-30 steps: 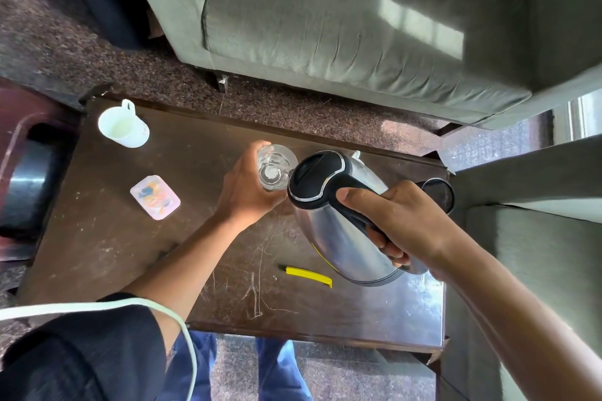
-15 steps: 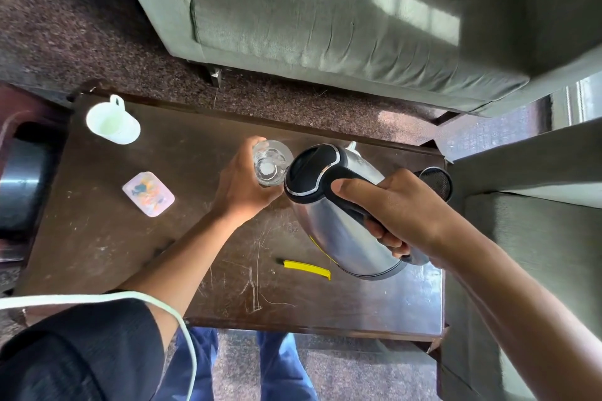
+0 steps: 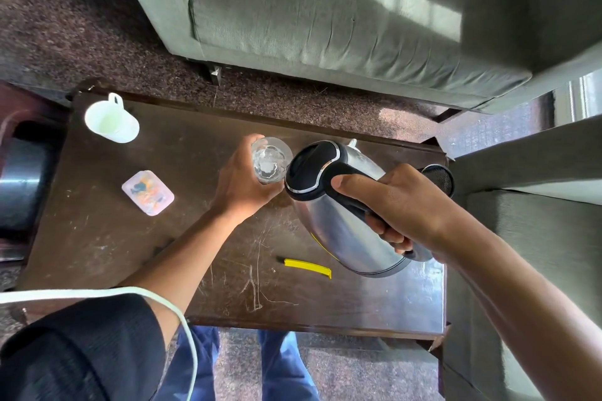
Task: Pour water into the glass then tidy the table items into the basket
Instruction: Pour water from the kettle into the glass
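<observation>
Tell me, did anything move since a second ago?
Hardly anything. The right hand still grips the tilted kettle by its handle, its lid end beside the glass, which the left hand still holds. The white cup, patterned case and yellow strip stayed put.

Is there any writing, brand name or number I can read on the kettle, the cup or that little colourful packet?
No readable text anywhere.
Kettle: no brand or marking shows.
White cup: plain.
Colourful packet: printed with blue and orange shapes, too blurred to read.
Yellow strip: no lettering visible.
</observation>
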Demonstrator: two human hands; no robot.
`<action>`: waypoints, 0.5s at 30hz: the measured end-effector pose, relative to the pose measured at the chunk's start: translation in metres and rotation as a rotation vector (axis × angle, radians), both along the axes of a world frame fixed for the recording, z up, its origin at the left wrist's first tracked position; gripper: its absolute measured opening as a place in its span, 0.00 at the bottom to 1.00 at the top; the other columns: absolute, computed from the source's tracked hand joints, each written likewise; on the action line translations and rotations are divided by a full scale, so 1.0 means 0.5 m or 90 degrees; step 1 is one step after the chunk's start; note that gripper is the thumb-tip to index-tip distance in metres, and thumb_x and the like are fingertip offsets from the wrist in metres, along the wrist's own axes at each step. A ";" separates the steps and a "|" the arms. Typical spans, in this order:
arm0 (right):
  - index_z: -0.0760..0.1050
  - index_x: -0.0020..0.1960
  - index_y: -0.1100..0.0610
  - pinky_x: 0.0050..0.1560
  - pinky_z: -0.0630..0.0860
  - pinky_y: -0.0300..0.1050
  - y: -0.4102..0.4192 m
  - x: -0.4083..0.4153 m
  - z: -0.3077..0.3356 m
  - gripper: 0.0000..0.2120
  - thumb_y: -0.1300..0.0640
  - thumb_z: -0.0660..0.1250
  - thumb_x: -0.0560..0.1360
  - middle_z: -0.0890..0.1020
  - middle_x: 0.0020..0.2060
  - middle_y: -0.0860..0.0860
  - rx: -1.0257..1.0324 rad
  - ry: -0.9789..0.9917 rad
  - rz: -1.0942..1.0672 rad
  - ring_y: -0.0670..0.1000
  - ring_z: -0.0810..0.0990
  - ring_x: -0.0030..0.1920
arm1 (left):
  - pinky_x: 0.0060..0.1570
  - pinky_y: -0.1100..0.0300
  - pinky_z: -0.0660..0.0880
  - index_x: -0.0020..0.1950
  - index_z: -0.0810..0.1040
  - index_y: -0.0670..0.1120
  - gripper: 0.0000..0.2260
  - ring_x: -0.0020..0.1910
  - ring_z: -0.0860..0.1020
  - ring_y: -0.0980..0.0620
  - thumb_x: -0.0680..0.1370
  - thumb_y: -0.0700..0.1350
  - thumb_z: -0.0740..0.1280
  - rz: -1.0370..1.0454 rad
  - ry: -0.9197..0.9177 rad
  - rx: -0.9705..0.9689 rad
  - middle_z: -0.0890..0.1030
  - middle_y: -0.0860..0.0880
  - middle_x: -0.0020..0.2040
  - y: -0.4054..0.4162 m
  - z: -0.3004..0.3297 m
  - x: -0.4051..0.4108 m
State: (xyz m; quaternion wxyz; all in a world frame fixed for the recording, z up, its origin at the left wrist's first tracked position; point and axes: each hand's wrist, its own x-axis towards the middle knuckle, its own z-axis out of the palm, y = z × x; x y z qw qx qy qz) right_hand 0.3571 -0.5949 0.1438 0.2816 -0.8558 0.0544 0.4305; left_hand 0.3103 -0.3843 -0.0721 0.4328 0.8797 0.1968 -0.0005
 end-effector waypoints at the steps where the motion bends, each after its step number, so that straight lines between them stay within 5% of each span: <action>1: 0.69 0.20 0.56 0.24 0.64 0.38 -0.001 0.000 0.000 0.34 0.37 0.70 0.77 0.69 0.17 0.50 -0.002 -0.002 0.003 0.50 0.65 0.18 | 0.60 0.55 0.77 0.74 0.71 0.50 0.37 0.66 0.83 0.46 0.70 0.54 0.83 0.000 0.001 0.000 0.83 0.50 0.69 0.000 0.000 0.000; 6: 0.69 0.21 0.56 0.25 0.64 0.40 0.000 0.002 -0.003 0.34 0.36 0.70 0.76 0.68 0.18 0.51 -0.008 0.008 -0.009 0.51 0.63 0.19 | 0.58 0.59 0.74 0.74 0.71 0.50 0.37 0.66 0.83 0.47 0.70 0.55 0.83 0.007 0.006 -0.015 0.83 0.51 0.68 -0.005 0.006 0.000; 15: 0.69 0.22 0.57 0.27 0.64 0.43 0.005 0.002 -0.002 0.33 0.35 0.70 0.74 0.69 0.18 0.51 -0.011 0.008 -0.010 0.52 0.64 0.20 | 0.63 0.52 0.76 0.74 0.71 0.50 0.37 0.68 0.82 0.44 0.70 0.55 0.83 0.012 0.018 -0.020 0.83 0.49 0.69 -0.010 0.012 0.000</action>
